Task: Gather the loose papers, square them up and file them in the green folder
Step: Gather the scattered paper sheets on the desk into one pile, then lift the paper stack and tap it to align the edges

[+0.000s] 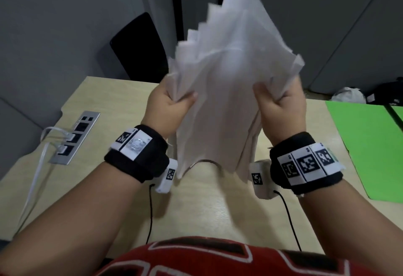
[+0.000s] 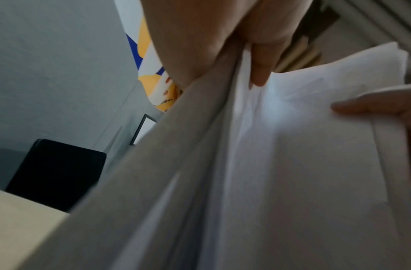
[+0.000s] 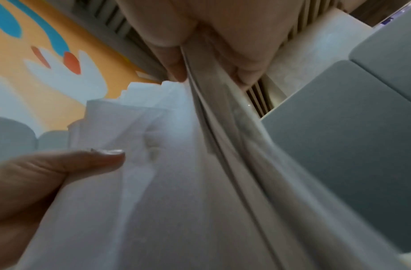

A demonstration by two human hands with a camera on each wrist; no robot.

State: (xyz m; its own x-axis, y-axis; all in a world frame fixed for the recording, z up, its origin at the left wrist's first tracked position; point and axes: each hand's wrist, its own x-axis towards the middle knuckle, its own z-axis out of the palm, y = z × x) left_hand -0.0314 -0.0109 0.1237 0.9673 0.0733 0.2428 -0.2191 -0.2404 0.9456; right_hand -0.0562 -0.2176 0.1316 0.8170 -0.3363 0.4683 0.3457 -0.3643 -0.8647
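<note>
A sheaf of white papers [image 1: 229, 75] stands upright in the air above the desk, its top edges fanned out and uneven. My left hand [image 1: 172, 105] grips its left side, thumb in front. My right hand [image 1: 281, 105] grips its right side the same way. In the left wrist view the papers [image 2: 280, 173] fill the frame, pinched under my left hand [image 2: 246, 60]. The right wrist view shows the papers [image 3: 176, 182] held by my right hand [image 3: 199, 60], with the other hand's thumb at the left. The green folder [image 1: 368, 151] lies open flat on the desk at the right.
The light wooden desk [image 1: 207, 206] has a metal socket panel [image 1: 74, 138] with white cables at the left. A black chair back [image 1: 139, 46] stands behind the desk. Bags [image 1: 383, 94] lie on the floor at the far right.
</note>
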